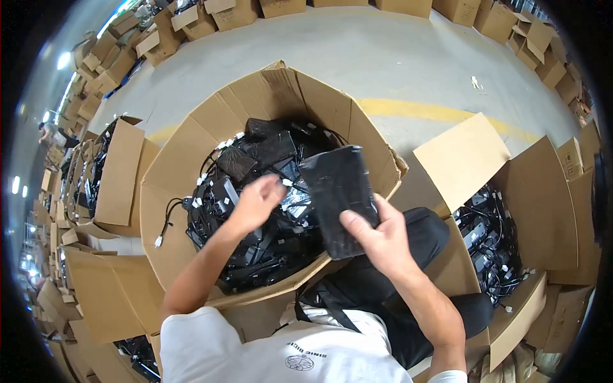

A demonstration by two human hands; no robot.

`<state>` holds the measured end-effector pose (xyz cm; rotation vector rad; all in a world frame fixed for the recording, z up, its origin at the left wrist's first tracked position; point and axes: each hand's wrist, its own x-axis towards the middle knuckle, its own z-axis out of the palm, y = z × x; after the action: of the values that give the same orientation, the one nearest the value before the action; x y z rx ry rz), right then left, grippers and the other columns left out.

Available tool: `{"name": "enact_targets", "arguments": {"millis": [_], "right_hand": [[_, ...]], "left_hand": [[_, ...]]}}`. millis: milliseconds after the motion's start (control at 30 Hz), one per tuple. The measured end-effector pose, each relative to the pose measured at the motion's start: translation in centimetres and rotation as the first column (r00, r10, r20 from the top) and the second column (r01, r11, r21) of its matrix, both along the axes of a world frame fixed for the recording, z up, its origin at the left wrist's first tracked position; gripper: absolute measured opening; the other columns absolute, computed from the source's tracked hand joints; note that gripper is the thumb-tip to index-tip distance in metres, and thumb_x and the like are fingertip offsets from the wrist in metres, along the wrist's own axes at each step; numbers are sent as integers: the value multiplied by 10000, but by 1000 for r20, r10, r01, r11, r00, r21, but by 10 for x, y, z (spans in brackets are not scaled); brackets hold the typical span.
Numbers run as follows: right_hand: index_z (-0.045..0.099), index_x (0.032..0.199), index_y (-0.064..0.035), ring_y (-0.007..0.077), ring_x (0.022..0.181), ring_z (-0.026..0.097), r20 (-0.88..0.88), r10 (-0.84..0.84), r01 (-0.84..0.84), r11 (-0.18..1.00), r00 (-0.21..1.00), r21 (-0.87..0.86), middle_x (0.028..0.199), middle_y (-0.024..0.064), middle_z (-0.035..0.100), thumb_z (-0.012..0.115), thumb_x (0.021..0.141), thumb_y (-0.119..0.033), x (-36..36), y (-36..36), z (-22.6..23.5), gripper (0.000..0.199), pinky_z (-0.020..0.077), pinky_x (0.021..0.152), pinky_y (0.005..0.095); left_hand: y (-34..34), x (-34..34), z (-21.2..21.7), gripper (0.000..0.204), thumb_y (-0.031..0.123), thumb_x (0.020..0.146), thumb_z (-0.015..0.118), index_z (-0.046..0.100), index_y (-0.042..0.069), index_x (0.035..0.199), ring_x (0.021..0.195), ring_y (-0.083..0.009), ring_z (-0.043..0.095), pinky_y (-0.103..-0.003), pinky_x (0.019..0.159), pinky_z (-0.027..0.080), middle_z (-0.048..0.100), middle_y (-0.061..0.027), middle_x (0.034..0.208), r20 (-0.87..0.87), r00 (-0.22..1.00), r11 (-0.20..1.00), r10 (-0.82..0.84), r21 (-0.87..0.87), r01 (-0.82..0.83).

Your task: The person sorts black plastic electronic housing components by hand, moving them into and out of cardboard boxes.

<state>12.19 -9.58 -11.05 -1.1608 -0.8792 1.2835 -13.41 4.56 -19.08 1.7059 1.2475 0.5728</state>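
Note:
My right hand (381, 237) grips a flat, black rectangular pack (338, 198) by its lower right side, thumb on top. The pack is tilted and has a glossy, film-like surface. It is held over the right part of a large open cardboard box (171, 153). My left hand (260, 199) is over the middle of that box, its fingers curled and smeared by motion. Close to its fingertips shows a white connector (287, 183); whether they touch it I cannot tell. Inside the box lies a heap of black packs (274, 148) and cables with white plugs (221, 145).
An open carton (539, 210) of black parts and cables stands at the right, with a raised flap (463, 156). More filled cartons (121, 175) line the left. Beyond, a yellow line (434, 110) crosses the grey floor (357, 51). Another person (52, 134) is far left.

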Motion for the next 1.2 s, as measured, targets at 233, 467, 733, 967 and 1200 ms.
{"name": "enact_targets", "arguments": {"millis": [233, 467, 733, 967, 1200], "right_hand": [[523, 1266, 40, 151, 1004, 652, -230, -171, 159, 985, 958, -68, 1147, 113, 655, 672, 937, -114, 52, -23, 1, 392, 551, 890, 309], [489, 1274, 20, 161, 1010, 639, -409, -51, 49, 999, 911, -17, 1131, 100, 638, 665, 890, -63, 51, -41, -7, 431, 535, 913, 309], [426, 1354, 11, 150, 1101, 578, -441, -26, 4, 999, 897, -52, 1210, 80, 583, 569, 955, -101, 48, -55, -19, 438, 487, 984, 318], [425, 1313, 29, 106, 967, 511, -235, -241, 272, 956, 942, 113, 1060, 62, 543, 493, 1021, -206, 27, -65, -3, 380, 459, 864, 274], [345, 1365, 85, 192, 1038, 568, -210, -168, 222, 937, 963, 269, 1150, 191, 563, 464, 1056, -298, 36, -101, 9, 506, 467, 915, 338]], "left_hand": [[-23, -73, -83, 581, 312, 831, 709, 555, -123, 1184, 1012, -375, 698, -451, 864, 569, 681, -244, 1094, -949, 296, 989, -109, -72, 132], [34, -127, -38, 435, 248, 763, 713, 703, -39, 1090, 1043, -389, 684, -435, 914, 555, 704, -262, 1082, -939, 328, 987, -105, -138, -80], [-44, 6, 108, 411, 114, 965, 586, 503, -48, 1333, 981, -238, 678, -357, 797, 598, 655, -146, 1163, 211, 965, 975, 158, 121, -186], [-120, 126, 123, 610, 260, 920, 687, 451, -53, 1387, 1247, -460, 540, -491, 1065, 440, 510, -307, 1378, -235, 883, 401, -407, 822, 404], [-114, 157, 107, 669, 177, 814, 783, 440, -21, 1353, 1184, -490, 583, -530, 979, 525, 532, -305, 1331, -254, 850, 45, -461, 950, 309]]}}
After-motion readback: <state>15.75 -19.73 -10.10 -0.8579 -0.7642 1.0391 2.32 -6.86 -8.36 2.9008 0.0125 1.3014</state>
